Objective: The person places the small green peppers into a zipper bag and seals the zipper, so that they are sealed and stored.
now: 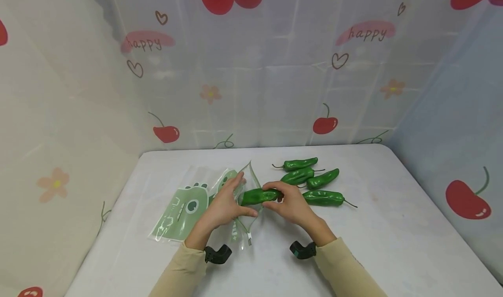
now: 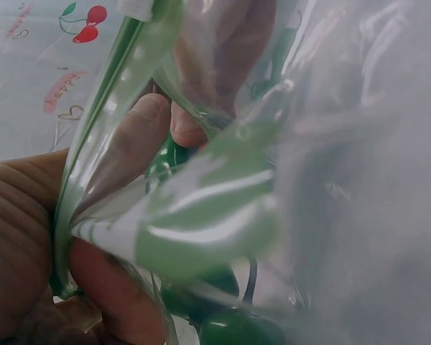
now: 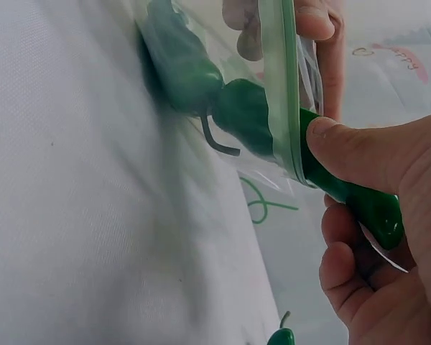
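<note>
A clear zip bag (image 1: 235, 233) with a green edge stands with its mouth facing right. My left hand (image 1: 224, 206) grips it around the mouth, thumb and fingers spread apart. My right hand (image 1: 291, 203) pinches a green pepper (image 1: 257, 196) between thumb and fingers. In the right wrist view, that pepper (image 3: 373, 208) passes through the bag's green rim (image 3: 280, 93), its outer end in my right hand (image 3: 416, 165). Another pepper (image 3: 183, 68) with a curved stem lies inside the bag. The left wrist view shows the printed film (image 2: 208, 215) close up.
Several green peppers (image 1: 323, 198) lie on the white table (image 1: 393, 244), just beyond and right of my right hand. A flat bag (image 1: 180, 214) with a green cartoon print is to the left of the held bag. A curtain (image 1: 267, 91) with cherry prints hangs behind the table.
</note>
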{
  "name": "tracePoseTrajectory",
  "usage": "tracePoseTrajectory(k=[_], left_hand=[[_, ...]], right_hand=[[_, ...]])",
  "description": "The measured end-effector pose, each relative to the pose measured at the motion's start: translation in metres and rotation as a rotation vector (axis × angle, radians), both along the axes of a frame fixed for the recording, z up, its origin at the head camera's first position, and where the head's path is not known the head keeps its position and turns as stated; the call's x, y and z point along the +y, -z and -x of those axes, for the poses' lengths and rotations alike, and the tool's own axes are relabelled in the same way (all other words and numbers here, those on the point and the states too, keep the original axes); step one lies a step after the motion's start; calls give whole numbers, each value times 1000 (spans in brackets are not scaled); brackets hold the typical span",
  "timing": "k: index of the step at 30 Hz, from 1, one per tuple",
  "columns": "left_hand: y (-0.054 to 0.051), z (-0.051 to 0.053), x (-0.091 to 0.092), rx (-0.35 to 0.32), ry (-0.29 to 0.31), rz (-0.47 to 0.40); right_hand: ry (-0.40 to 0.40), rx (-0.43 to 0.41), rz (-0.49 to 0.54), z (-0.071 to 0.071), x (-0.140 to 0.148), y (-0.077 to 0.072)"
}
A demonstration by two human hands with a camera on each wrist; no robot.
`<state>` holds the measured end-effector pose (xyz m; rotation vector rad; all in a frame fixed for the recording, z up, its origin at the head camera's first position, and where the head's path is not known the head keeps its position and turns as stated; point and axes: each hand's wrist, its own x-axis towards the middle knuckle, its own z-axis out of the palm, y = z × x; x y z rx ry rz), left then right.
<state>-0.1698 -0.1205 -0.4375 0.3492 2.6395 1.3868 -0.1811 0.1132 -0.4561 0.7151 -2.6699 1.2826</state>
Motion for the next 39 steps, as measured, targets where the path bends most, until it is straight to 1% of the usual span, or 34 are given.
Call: tracePoseTrajectory(k=[6, 11, 13, 16, 19, 23, 28, 33, 36, 39], left_hand=[[-1, 0, 0, -2, -4, 2], [-1, 0, 0, 2, -8, 11], [-1, 0, 0, 6, -8, 12], [-1, 0, 0, 11, -6, 13], [-1, 0, -1, 10, -6, 12], [-3, 0, 0, -6, -8, 2], [-5, -1, -1, -13, -6, -2], [-4, -1, -2, -8, -2, 0], [-4, -1, -2, -10, -2, 0], [-4, -1, -3, -11, -5, -9]], right_hand=[[-50, 16, 54, 1, -1, 3], [-68, -6, 86, 2, -2, 3], [-68, -15, 81, 2, -2, 3], [-50, -27, 67, 1, -4, 3], [-10, -48, 61, 0, -7, 0], [34, -86, 57, -2, -11, -4], [43, -111, 29, -1, -16, -7], [15, -107, 23, -1, -18, -8], [-10, -79, 39, 0, -18, -7], [-9, -51, 42, 1, -19, -6]])
